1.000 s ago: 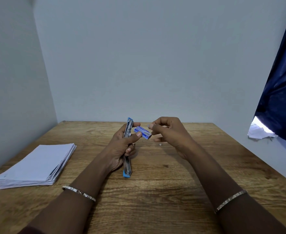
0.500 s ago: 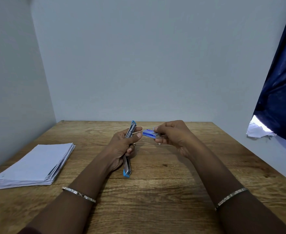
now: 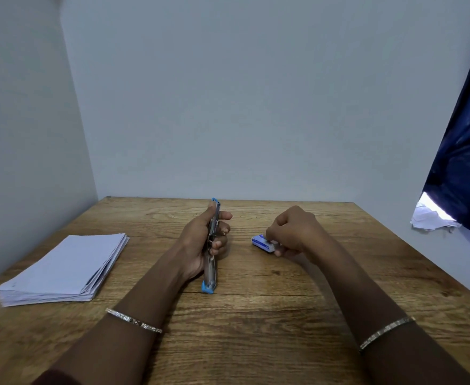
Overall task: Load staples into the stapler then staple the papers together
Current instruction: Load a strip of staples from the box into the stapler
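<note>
Pale grey-blue walls [image 3: 256, 107] enclose a grainy brown wooden table [image 3: 256, 329]; a dark blue curtain [image 3: 467, 162] hangs at right. A stack of white papers [image 3: 61, 270] lies at the table's left. The left hand [image 3: 197, 245] curls its fingers round the unfolded silver stapler with blue ends [image 3: 210, 273], its near end on the wood. The right hand [image 3: 295, 232] pinches the small blue cardboard staple box [image 3: 261, 243], which rests on the table; its contents cannot be seen.
</note>
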`<state>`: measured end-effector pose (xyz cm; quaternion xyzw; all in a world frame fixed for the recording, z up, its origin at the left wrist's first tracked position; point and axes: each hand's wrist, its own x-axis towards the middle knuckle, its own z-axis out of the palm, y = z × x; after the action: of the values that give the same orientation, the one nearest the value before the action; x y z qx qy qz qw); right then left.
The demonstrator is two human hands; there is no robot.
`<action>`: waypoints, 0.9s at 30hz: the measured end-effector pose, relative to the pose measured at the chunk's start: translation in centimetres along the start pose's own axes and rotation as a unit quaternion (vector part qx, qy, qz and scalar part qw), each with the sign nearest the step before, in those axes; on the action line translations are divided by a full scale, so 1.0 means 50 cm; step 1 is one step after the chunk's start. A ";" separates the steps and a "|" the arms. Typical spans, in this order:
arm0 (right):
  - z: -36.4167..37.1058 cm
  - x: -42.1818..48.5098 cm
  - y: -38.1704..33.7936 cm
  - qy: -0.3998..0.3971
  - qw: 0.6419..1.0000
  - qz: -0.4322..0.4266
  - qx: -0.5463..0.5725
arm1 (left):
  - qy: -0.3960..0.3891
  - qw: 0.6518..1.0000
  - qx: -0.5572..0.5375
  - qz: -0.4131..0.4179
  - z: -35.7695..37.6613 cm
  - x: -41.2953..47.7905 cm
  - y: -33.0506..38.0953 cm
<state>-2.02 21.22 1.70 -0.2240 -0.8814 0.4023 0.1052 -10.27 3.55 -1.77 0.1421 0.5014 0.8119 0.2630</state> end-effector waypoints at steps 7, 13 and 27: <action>-0.011 0.008 -0.006 0.049 0.990 -0.116 0.065 | -0.010 1.000 -0.002 -0.004 0.001 0.001 0.000; 0.002 0.004 -0.014 -0.047 0.970 -0.163 0.176 | -0.027 0.997 0.060 0.032 0.011 0.003 -0.012; 0.022 -0.003 -0.023 -0.134 0.945 -0.052 0.294 | -0.043 0.996 0.056 0.063 0.007 0.001 -0.012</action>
<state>-2.63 19.74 1.82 -0.0808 -0.7401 0.6641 0.0680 -9.96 4.04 -2.15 0.2228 0.5242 0.7907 0.2244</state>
